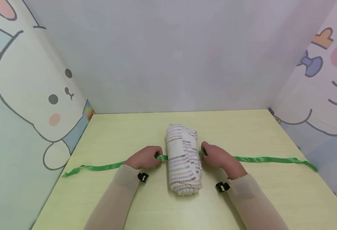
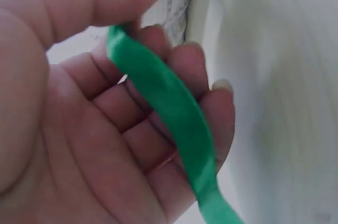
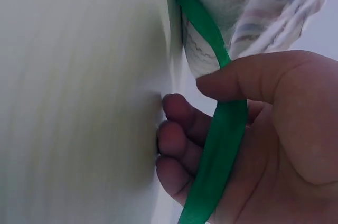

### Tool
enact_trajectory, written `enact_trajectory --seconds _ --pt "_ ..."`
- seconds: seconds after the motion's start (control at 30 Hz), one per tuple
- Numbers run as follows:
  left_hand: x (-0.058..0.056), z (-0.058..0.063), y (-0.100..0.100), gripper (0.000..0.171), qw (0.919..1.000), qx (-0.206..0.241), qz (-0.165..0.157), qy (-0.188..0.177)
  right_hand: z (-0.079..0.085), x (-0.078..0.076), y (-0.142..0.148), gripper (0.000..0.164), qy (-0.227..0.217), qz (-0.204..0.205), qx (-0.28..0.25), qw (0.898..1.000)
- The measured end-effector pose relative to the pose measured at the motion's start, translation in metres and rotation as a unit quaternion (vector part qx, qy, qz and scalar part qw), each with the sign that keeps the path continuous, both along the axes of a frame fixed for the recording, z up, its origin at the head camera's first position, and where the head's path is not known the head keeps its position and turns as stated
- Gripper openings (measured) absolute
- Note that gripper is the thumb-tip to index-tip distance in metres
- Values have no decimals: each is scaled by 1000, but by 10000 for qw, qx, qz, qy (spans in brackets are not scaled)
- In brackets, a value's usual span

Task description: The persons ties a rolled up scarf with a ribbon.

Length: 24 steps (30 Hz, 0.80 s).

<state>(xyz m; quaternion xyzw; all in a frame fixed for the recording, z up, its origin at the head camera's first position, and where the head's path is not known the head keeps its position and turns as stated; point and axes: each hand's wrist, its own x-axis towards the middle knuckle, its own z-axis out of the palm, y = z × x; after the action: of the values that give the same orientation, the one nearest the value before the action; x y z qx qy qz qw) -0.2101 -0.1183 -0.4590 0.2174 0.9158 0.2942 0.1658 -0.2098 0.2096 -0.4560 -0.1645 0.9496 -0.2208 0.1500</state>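
A rolled cloth (image 1: 183,159), white with striped bands, lies lengthwise on the table between my hands. A green ribbon (image 1: 260,159) runs crosswise, its middle hidden beneath the roll and its ends stretching far to both sides. Just left of the roll, my left hand (image 1: 146,156) pinches the ribbon (image 2: 163,92) between thumb and fingers; in the left wrist view the band trails across the palm. On the other side my right hand (image 1: 217,156) pinches it too, and the right wrist view shows the ribbon (image 3: 216,155) passing under the thumb towards the cloth (image 3: 227,2).
The pale yellow table (image 1: 229,131) extends around the roll. A plain wall (image 1: 174,64) stands behind it, with cartoon-printed panels (image 1: 27,95) at the left and right sides. Small black devices (image 1: 222,187) are strapped at both wrists.
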Motion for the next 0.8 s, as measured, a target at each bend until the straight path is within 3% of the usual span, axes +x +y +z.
enact_trajectory --seconds 0.47,0.8 --pt "4 3 7 20 9993 -229 252 145 2 4 -4 15 530 24 669 9963" --pt "7 1 4 12 9957 -563 718 159 3 2 -6 15 706 -175 573 9957"
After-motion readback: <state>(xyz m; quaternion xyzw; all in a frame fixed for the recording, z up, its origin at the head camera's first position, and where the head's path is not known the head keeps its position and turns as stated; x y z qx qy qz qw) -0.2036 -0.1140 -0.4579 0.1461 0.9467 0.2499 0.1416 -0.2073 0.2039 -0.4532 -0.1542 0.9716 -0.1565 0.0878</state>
